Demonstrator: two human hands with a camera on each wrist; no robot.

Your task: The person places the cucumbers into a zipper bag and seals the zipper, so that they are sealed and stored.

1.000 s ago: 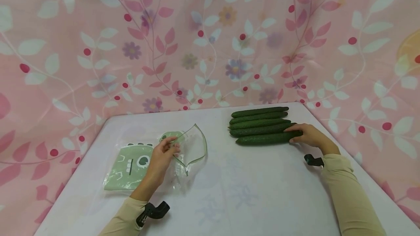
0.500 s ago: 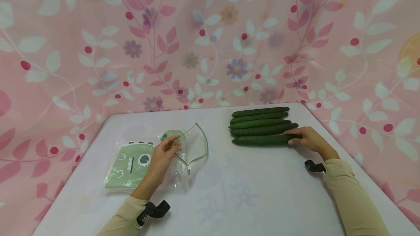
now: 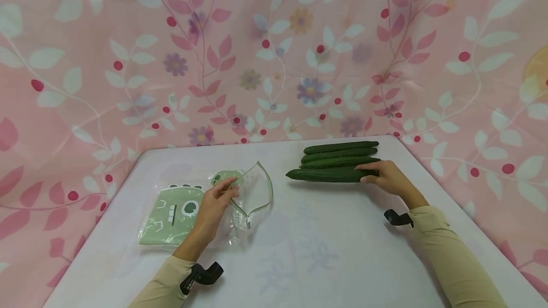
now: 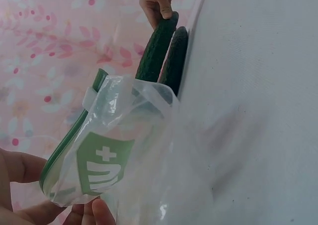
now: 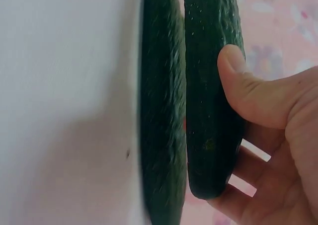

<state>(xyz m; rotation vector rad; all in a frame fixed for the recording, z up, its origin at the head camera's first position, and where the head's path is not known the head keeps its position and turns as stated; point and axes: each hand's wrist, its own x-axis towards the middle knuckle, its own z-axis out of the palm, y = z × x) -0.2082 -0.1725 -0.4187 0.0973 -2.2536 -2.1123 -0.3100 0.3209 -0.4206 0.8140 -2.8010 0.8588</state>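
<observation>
My left hand pinches the rim of a clear zip bag printed with a green one-eyed monster. The bag lies on the left of the table, its mouth held apart and facing right. In the left wrist view its green zip strip runs beside my fingers. My right hand grips a dark green cucumber near its right end, thumb on one side and fingers on the other. The right wrist view shows this cucumber lifted above another one on the table.
Several more cucumbers lie side by side at the back right of the white table. A pink floral cloth hangs behind the table and along both sides.
My right hand has drawn the front cucumber left, and up off the table, so it now overlaps the row in the head view. My left hand keeps its hold on the bag.
</observation>
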